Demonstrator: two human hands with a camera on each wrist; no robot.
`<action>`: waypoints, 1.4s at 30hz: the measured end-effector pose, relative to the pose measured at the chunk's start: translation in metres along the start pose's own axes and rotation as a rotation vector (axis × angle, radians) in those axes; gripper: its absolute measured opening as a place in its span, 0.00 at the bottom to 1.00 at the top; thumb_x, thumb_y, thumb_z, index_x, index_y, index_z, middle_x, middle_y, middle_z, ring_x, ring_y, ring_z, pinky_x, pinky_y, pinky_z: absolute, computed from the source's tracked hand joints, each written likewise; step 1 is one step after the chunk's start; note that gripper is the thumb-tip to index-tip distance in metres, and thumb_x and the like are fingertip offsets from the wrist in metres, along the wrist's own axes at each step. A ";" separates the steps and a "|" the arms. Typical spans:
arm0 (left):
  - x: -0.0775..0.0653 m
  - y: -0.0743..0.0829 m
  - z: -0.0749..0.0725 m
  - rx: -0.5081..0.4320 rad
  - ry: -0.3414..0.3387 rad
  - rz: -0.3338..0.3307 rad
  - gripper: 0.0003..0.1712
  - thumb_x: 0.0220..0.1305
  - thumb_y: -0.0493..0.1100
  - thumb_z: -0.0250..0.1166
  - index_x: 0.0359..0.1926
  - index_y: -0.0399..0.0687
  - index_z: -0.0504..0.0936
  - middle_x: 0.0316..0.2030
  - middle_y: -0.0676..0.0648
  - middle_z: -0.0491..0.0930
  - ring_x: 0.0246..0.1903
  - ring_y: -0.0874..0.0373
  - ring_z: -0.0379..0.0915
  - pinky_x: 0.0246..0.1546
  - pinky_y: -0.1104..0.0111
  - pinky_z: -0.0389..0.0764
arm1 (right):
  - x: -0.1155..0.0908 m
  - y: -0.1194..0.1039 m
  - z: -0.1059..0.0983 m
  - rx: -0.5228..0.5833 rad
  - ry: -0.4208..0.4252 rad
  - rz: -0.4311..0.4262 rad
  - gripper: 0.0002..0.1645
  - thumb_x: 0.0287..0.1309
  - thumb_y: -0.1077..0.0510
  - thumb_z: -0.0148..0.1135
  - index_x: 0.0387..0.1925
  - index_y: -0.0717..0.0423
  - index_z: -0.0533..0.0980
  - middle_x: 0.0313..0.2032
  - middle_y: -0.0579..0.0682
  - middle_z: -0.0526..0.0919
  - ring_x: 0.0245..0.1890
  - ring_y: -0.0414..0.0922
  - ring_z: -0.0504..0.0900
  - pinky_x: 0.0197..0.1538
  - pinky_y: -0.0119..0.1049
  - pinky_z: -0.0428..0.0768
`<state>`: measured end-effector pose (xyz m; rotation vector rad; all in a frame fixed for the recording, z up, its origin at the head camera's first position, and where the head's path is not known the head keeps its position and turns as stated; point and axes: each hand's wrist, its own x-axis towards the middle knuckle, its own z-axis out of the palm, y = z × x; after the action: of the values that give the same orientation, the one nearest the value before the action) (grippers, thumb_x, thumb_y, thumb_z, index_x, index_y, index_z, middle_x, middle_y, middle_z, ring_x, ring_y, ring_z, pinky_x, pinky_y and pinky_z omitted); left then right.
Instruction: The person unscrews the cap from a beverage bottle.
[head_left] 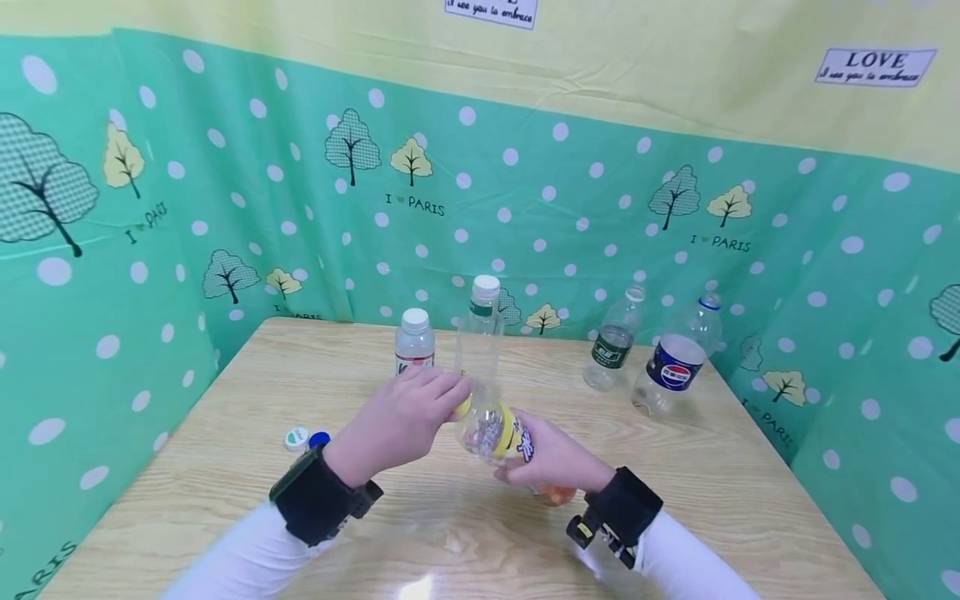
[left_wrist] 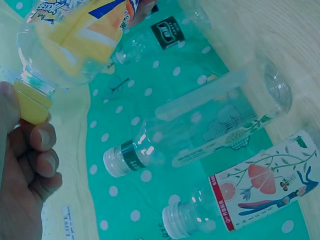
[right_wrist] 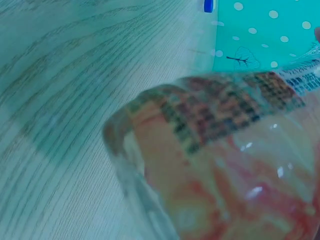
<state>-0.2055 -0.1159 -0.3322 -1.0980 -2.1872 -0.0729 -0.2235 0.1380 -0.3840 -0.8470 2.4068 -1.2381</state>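
A clear plastic bottle with a yellow printed label is held tilted above the table between both hands. My right hand grips it round the body. With thumb and fingers, my left hand pinches the yellow cap, which sits at the bottle's neck. Whether the cap is loose cannot be told. The base of the bottle, with reddish-orange printing, fills much of the right wrist view. Just beyond the left hand stand a small white-capped bottle and a tall clear white-capped bottle.
On the wooden table, a green-labelled bottle and a blue-labelled Pepsi bottle stand at the back right. A white cap and a blue cap lie left of the left hand. A patterned cloth hangs behind and beside the table.
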 end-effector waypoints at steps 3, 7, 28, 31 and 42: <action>-0.002 0.002 0.005 -0.006 0.016 -0.020 0.19 0.57 0.40 0.70 0.49 0.45 0.78 0.40 0.49 0.81 0.41 0.54 0.79 0.44 0.64 0.81 | -0.001 0.001 -0.001 0.002 -0.012 0.014 0.33 0.43 0.58 0.74 0.54 0.50 0.72 0.42 0.44 0.82 0.42 0.41 0.80 0.48 0.34 0.79; -0.006 0.006 0.013 -0.026 0.051 -0.046 0.17 0.56 0.40 0.69 0.47 0.43 0.79 0.36 0.49 0.81 0.38 0.54 0.79 0.41 0.63 0.82 | -0.001 0.001 -0.003 -0.020 -0.013 0.037 0.36 0.42 0.58 0.74 0.56 0.50 0.71 0.43 0.44 0.82 0.42 0.40 0.81 0.48 0.33 0.79; -0.003 0.009 0.009 -0.160 -0.081 -0.242 0.18 0.70 0.51 0.57 0.47 0.40 0.78 0.33 0.49 0.79 0.33 0.56 0.77 0.37 0.63 0.82 | 0.003 0.003 -0.004 -0.161 0.063 0.020 0.36 0.41 0.58 0.76 0.53 0.47 0.68 0.38 0.44 0.78 0.35 0.41 0.79 0.33 0.32 0.83; -0.003 0.008 -0.001 -0.284 -0.129 -0.234 0.21 0.68 0.51 0.60 0.55 0.41 0.76 0.44 0.47 0.78 0.43 0.56 0.77 0.47 0.63 0.82 | 0.002 0.004 -0.004 -0.136 0.045 0.007 0.37 0.41 0.59 0.76 0.53 0.47 0.68 0.39 0.44 0.78 0.36 0.41 0.79 0.35 0.33 0.83; -0.001 0.000 -0.012 -0.336 -0.078 -0.029 0.24 0.55 0.37 0.72 0.52 0.45 0.76 0.48 0.50 0.78 0.50 0.58 0.77 0.51 0.69 0.80 | -0.005 0.003 -0.010 -0.070 0.011 0.016 0.40 0.42 0.59 0.77 0.57 0.45 0.67 0.43 0.43 0.79 0.42 0.42 0.79 0.44 0.34 0.82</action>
<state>-0.1979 -0.1207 -0.3238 -1.2683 -2.3153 -0.4304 -0.2257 0.1484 -0.3804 -0.8407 2.4740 -1.1617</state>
